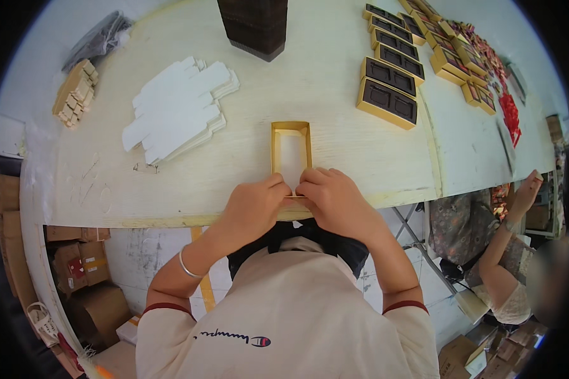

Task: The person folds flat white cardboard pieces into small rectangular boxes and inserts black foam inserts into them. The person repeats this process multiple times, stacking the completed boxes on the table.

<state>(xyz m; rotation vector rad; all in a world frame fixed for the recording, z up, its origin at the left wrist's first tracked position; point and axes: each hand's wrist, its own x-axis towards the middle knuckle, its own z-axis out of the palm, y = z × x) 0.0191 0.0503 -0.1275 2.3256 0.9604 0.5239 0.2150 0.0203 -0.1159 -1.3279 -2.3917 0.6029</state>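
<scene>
A small rectangular gold cardboard box (275, 146) sits at the table's front edge, its open top showing a white bottom. At its near end, my left hand (256, 199) is closed on the left corner. The opposite corner is pinched by my right hand (332, 194). Both sets of fingers curl over the near wall and partly hide it. To the left beyond my hands lies a pile of flat white box blanks (174, 110). A tall dark stack (254, 28) of what look like black inserts stands at the far middle.
Gold boxes with black inserts (391, 76) line the right side, with smaller packed boxes (452, 60) and red ribbon (509, 117) beyond. Folded gold pieces (77, 95) lie far left. Another person's arm (499, 249) reaches in at right. Cardboard cartons (82, 265) sit below the table at left.
</scene>
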